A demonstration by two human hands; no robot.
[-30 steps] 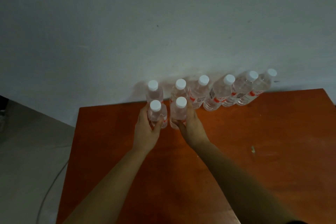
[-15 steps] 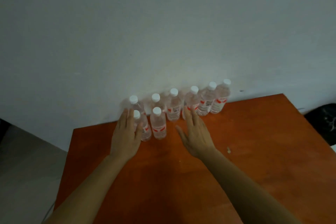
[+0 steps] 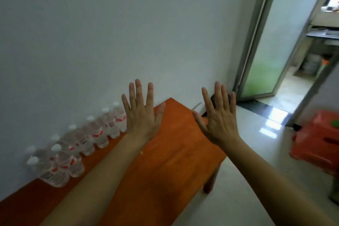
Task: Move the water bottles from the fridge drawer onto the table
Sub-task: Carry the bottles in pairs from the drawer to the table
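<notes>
While poised over the worktop (image 3: 174,152), left hand (image 3: 142,121): grip spread wide, holding nothing.
Right hand (image 3: 219,124): grip spread wide, empty, above worktop's right edge.
Water bottles (image 3: 97,134): upright, along worktop's wall-side edge.

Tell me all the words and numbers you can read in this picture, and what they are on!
No text here can be read.
Water bottles on the table: red and white labels, print too blurred to read.
Nearest bottle: a pale patch with dark marks on its label, too blurred to read.
</notes>
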